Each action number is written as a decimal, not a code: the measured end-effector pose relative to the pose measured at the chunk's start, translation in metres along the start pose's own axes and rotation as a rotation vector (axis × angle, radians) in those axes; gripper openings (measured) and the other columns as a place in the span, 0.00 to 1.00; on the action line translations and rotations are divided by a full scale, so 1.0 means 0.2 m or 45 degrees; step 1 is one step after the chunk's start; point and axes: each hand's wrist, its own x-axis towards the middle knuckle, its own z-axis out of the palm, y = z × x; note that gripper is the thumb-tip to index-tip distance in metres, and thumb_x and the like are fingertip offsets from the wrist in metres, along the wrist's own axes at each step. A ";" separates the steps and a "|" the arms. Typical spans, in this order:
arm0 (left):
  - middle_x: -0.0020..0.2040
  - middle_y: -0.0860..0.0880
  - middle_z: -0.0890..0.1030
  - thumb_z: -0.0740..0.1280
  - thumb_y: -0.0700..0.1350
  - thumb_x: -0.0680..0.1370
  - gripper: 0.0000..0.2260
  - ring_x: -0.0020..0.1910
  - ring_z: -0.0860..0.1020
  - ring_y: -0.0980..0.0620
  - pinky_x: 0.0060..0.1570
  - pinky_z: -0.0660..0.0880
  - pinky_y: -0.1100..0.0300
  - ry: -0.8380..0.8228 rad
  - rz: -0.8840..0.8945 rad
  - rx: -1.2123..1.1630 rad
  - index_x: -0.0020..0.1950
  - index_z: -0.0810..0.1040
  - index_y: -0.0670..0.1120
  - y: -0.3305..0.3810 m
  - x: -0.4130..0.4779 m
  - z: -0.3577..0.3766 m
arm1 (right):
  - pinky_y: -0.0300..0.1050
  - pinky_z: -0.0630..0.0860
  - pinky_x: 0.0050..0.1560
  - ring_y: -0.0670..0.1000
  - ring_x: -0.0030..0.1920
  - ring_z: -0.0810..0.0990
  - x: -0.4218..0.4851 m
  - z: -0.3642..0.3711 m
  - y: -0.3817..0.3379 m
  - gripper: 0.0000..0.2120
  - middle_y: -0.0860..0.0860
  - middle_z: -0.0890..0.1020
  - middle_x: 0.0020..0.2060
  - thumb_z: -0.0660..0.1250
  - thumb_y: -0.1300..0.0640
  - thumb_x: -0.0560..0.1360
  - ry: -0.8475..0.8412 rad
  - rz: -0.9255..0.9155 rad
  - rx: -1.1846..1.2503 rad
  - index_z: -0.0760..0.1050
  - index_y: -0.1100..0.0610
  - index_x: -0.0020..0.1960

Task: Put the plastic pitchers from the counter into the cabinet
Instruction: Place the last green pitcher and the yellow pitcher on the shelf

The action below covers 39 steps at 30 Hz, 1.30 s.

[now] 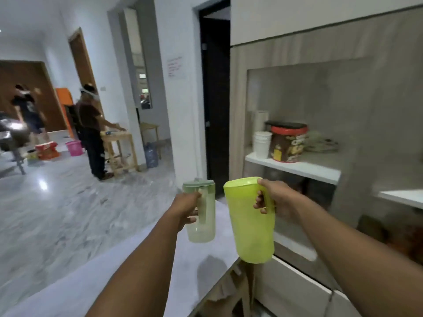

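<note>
My left hand (pixel 185 208) grips the handle of a pale green clear pitcher (pixel 203 223) with a grey-green lid, held upright above the white counter (pixel 146 277). In my right hand (pixel 277 200) is the handle of a bright yellow-green pitcher (pixel 247 223) with no lid, also upright and a little lower and nearer. Both pitchers hang in the air side by side, just left of the open cabinet (pixel 357 99), whose white shelf (pixel 295 168) lies beyond and to the right of them.
On the cabinet shelf stand stacked white cups (pixel 261 143), a brown tin with a red rim (pixel 287 143) and some plates (pixel 320 143). A dark doorway (pixel 216 99) lies straight ahead. Two persons stand far left by a wooden table (pixel 121 147), with a pink bucket (pixel 74 148) on the floor.
</note>
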 end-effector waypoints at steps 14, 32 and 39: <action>0.49 0.39 0.86 0.65 0.50 0.81 0.16 0.44 0.83 0.43 0.40 0.76 0.55 -0.875 0.492 -0.114 0.59 0.80 0.37 0.96 -0.67 2.29 | 0.49 0.77 0.39 0.56 0.33 0.81 -0.91 -2.29 -0.18 0.16 0.54 0.75 0.31 0.60 0.45 0.80 0.999 -0.335 0.297 0.70 0.55 0.38; 0.57 0.40 0.82 0.64 0.50 0.82 0.12 0.58 0.81 0.38 0.60 0.79 0.41 -1.057 0.493 0.004 0.56 0.77 0.42 1.05 -0.68 3.99 | 0.49 0.75 0.41 0.54 0.34 0.79 -0.83 -3.60 0.15 0.16 0.53 0.76 0.32 0.58 0.47 0.81 1.441 -0.325 0.374 0.71 0.55 0.40; 0.51 0.39 0.86 0.66 0.56 0.73 0.18 0.50 0.85 0.39 0.54 0.82 0.40 -1.051 0.534 0.156 0.49 0.81 0.42 1.16 -0.39 4.40 | 0.50 0.71 0.36 0.58 0.34 0.78 -0.50 -3.90 0.12 0.16 0.56 0.75 0.32 0.60 0.48 0.81 1.509 -0.324 0.417 0.72 0.59 0.42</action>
